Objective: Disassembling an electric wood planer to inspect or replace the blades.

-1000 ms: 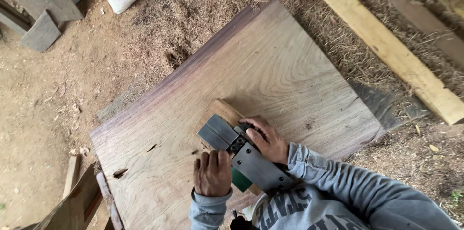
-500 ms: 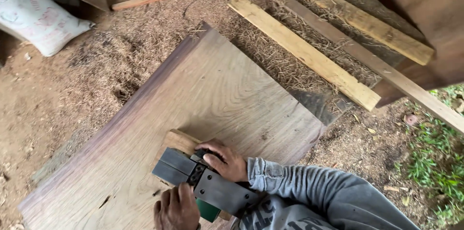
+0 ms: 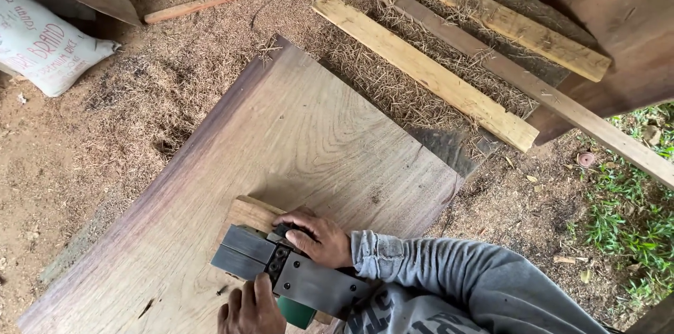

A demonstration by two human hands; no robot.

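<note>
A grey and green power planer (image 3: 281, 271) rests on a wide wooden slab (image 3: 281, 165) that lies on the ground. My right hand (image 3: 317, 238) grips the planer's top near its front, the grey sleeve trailing off to the right. My left hand (image 3: 249, 311) holds the rear of the tool at the frame's bottom edge, near the green handle. A small wooden block (image 3: 249, 213) sits under the planer's front end.
Sawdust and shavings cover the dirt around the slab. Long pale planks (image 3: 428, 70) lie beyond it at the upper right. A white sack (image 3: 38, 42) sits at the upper left, dark boards (image 3: 618, 18) at the far right, grass (image 3: 632, 228) at right.
The camera has swung right and down, so the slab sits further left in view. Both hands stay on the planer, which has shifted slightly along the slab.
</note>
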